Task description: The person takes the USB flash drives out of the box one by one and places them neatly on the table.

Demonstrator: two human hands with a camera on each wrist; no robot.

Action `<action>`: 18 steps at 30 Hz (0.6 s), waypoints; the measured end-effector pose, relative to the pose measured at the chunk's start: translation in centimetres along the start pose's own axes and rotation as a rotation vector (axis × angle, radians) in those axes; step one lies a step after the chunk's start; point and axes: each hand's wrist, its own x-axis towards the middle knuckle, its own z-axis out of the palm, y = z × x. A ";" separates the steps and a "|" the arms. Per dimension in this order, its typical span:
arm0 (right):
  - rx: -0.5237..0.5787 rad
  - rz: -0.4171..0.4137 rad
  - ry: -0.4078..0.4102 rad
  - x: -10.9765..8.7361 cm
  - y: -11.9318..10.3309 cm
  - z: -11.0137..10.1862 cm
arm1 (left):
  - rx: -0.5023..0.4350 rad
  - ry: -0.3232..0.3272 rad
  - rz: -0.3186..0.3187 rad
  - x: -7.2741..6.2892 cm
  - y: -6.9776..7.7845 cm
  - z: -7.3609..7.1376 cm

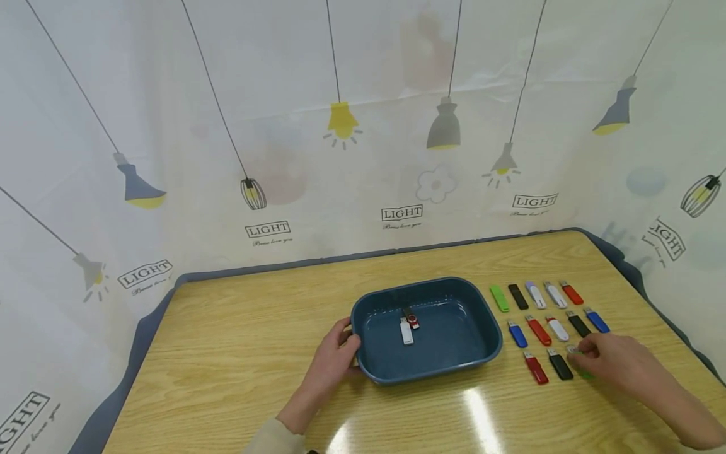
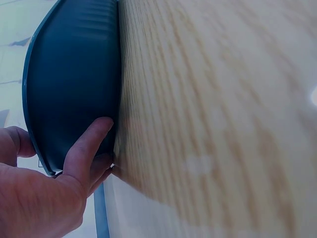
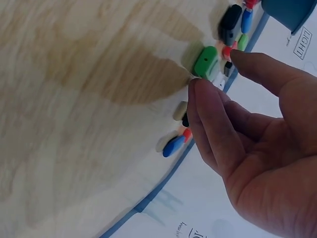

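A dark blue tray (image 1: 454, 343) stands on the wooden table, a white USB stick (image 1: 406, 331) and a small red-and-dark swivel USB stick (image 1: 413, 322) lying in it. My left hand (image 1: 331, 354) grips the tray's left end, thumb at the rim and fingers along the outer wall. At the right, my right hand (image 1: 621, 364) reaches down to a green USB stick (image 3: 205, 62) in the front row. In the right wrist view the thumb stands apart from the fingers, and the fingertips (image 3: 196, 84) are right at the stick's end. The hand partly hides it in the head view.
Several USB sticks lie in rows right of the tray, among them a green one (image 1: 500, 298), a blue one (image 1: 517, 334), a dark red one (image 1: 535, 368) and a black one (image 1: 560, 364). A lamp-printed curtain (image 1: 363, 176) borders the table's back and sides.
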 end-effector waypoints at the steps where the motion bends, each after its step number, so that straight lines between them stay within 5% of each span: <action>1: 0.002 0.002 -0.001 0.0 0.0 -0.1 | -0.003 -0.001 0.000 0.0 0.0 0.0; 11: -0.016 -0.098 0.210 -0.3 -2.7 -2.4 | -0.013 0.002 -0.001 0.0 0.0 0.1; 18: 0.006 -0.179 0.264 -0.2 -6.6 -3.6 | -0.010 0.005 -0.004 0.0 0.0 0.1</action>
